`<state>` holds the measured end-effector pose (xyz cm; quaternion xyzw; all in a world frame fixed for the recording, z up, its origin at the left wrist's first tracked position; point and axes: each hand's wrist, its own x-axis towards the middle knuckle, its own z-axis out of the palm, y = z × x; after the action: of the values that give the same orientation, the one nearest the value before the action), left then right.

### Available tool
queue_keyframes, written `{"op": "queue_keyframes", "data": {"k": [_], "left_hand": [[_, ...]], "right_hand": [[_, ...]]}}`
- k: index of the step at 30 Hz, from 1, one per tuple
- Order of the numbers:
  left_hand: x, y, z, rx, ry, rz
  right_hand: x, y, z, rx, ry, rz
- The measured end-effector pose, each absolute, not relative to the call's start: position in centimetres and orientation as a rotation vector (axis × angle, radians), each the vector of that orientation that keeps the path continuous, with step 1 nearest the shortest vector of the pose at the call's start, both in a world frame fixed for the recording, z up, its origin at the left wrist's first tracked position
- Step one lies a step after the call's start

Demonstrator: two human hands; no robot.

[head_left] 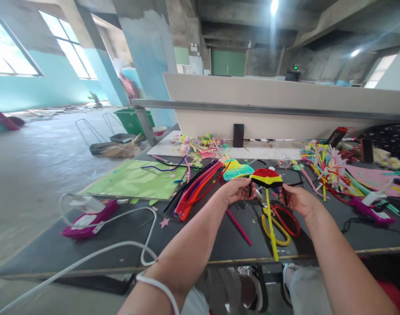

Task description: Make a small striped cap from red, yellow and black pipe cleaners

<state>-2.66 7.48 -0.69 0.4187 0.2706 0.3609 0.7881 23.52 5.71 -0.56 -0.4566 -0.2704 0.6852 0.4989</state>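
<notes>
Both my hands hold a pipe-cleaner piece (266,177) above the dark table (88,249). It has a red top, a yellow band and black below, and a yellow stem hangs down from it. My left hand (236,190) pinches its left end. My right hand (294,199) grips its right side, fingers closed. Under the hands lie a yellow loop (274,227) and a red loop (286,218) of pipe cleaner. A teal and yellow piece (237,169) lies just behind.
A bundle of coloured pipe cleaners (196,188) lies left of my hands, beside a green sheet (134,180). A magenta glue gun (88,216) with a white cord is at the left. More pipe cleaners (327,168) pile up right. A black phone (238,135) leans against the partition.
</notes>
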Motion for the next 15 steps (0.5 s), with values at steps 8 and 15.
{"op": "queue_keyframes", "data": {"k": [8,15], "left_hand": [[-2.6,7.6,-1.0,1.025,0.69,0.788],[-3.1,7.9,-1.2,1.071,0.72,0.703]], "right_hand": [[23.5,5.1,0.2,-1.081,-0.639,1.637],[23.3,4.5,0.9,-1.051,-0.638,1.622]]}}
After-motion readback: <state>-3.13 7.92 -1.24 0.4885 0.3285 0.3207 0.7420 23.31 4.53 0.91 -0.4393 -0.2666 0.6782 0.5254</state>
